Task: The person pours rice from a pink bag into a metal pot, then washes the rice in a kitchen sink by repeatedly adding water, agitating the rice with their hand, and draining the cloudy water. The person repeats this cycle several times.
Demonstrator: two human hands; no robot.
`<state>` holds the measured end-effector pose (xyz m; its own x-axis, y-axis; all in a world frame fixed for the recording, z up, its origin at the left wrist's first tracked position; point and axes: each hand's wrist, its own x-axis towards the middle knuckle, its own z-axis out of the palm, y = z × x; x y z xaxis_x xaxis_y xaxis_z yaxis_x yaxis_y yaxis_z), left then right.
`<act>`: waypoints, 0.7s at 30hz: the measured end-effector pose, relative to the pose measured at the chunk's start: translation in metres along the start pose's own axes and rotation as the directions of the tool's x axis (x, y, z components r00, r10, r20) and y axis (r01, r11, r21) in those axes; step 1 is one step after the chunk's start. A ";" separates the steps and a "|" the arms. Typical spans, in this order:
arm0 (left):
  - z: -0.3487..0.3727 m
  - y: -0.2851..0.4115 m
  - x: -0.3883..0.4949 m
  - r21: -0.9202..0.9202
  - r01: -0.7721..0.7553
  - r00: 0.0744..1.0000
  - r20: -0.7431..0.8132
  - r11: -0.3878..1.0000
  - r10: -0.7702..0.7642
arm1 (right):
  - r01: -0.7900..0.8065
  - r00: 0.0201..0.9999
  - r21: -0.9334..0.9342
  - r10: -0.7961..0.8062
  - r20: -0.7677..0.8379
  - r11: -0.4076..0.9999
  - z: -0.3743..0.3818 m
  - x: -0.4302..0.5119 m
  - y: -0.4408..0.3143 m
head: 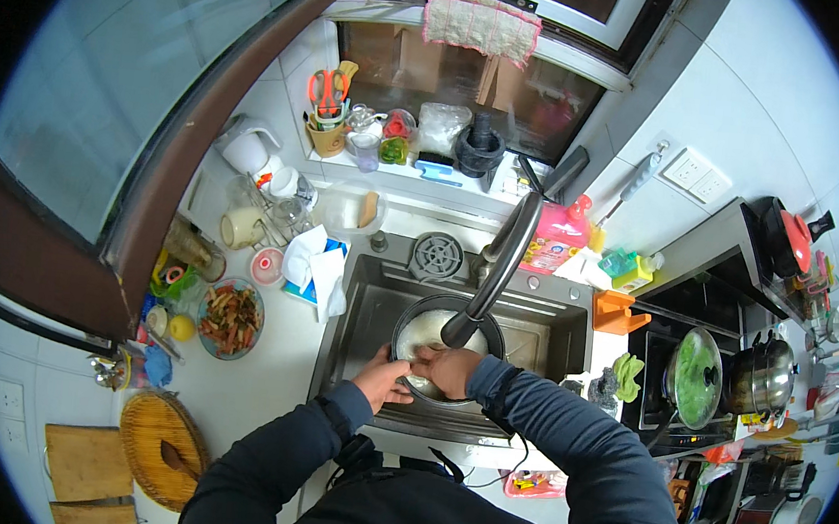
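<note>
A round dark pot [493,334] with cloudy whitish liquid inside stands in the kitchen sink [377,281], under the dark gooseneck faucet [496,275]. My left hand [383,381] grips the pot's rim at its lower left side. Inside the pot is my right hand [448,370], its fingers partly in the liquid near the left hand; whether they close on something cannot be told. The faucet's spout hangs just above my right hand, and no stream of water is plainly visible.
Left of the sink are a tissue pack [315,268], a plate of cooked food [230,319] and a round woven tray [161,448]. On the right, a glass-lidded pan [694,378] and a steel pot [759,377] stand on the stove. A pink soap bottle [556,236] stands behind the sink.
</note>
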<state>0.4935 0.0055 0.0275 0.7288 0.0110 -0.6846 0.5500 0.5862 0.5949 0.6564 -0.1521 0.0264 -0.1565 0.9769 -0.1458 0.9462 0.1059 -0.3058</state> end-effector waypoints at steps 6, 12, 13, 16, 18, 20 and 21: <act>0.000 0.006 -0.004 -0.001 0.005 1.000 -0.023 1.000 -0.005 | -0.434 0.894 0.267 0.374 0.247 0.860 -0.017 -0.001 -0.004; 0.004 0.008 -0.006 0.022 0.005 0.999 -0.043 1.000 -0.004 | -0.380 0.895 0.364 0.438 -0.088 0.850 0.017 0.002 0.016; 0.004 0.009 -0.006 0.024 -0.004 0.999 -0.051 1.000 0.005 | -0.443 0.880 0.396 0.475 0.017 0.805 0.018 0.001 0.019; 0.003 0.008 -0.005 0.019 -0.008 0.999 -0.042 1.000 0.009 | -0.128 0.965 0.071 0.108 0.238 0.989 0.011 -0.002 0.017; 0.003 0.008 -0.004 0.021 0.004 0.999 -0.032 1.000 -0.003 | -0.077 0.995 -0.027 0.075 -0.063 0.997 -0.001 -0.002 0.010; 0.004 0.007 -0.003 0.026 0.004 0.999 -0.039 1.000 -0.003 | -0.345 0.930 0.373 0.367 0.013 0.861 -0.015 0.002 0.004; 0.004 0.007 -0.003 0.028 0.003 0.999 -0.047 1.000 -0.002 | -0.623 0.766 0.521 0.591 0.253 0.584 -0.020 0.003 0.002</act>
<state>0.4969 0.0067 0.0352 0.7079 0.0475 -0.7047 0.5636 0.5633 0.6042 0.6635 -0.1451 0.0439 0.3677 0.7637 -0.5306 0.5022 -0.6433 -0.5779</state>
